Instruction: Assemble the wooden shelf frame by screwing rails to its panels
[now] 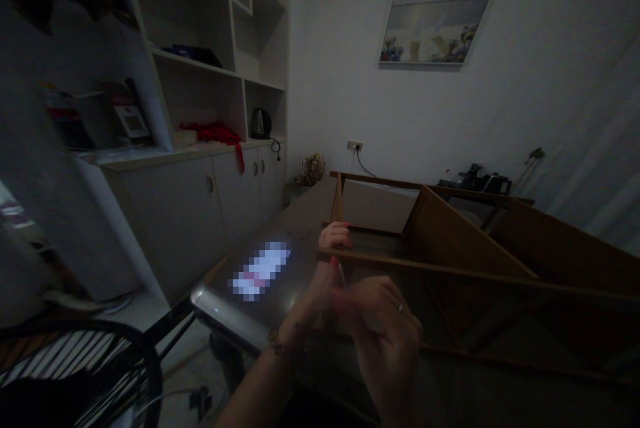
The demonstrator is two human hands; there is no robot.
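Observation:
A brown wooden shelf frame [430, 268] lies on its side on the table, its slanting boards reaching to the right. My left hand [334, 236] is wrapped round the near left end of its rail, with fingers behind and the thumb in front. My right hand [385, 325] is closed just in front of that end. Between its thumb and finger is a thin, light rod [342, 275], perhaps a metal key; its kind is unclear in the dim light. The rod's upper tip is close to my left thumb and the rail.
A lit, blurred phone-like screen [260, 271] lies on the dark table [305, 211], with small loose pieces [303, 235] behind it. A round black fan or chair frame [75, 375] stands at lower left. White cabinets [190, 215] with a kettle [260, 123] line the left.

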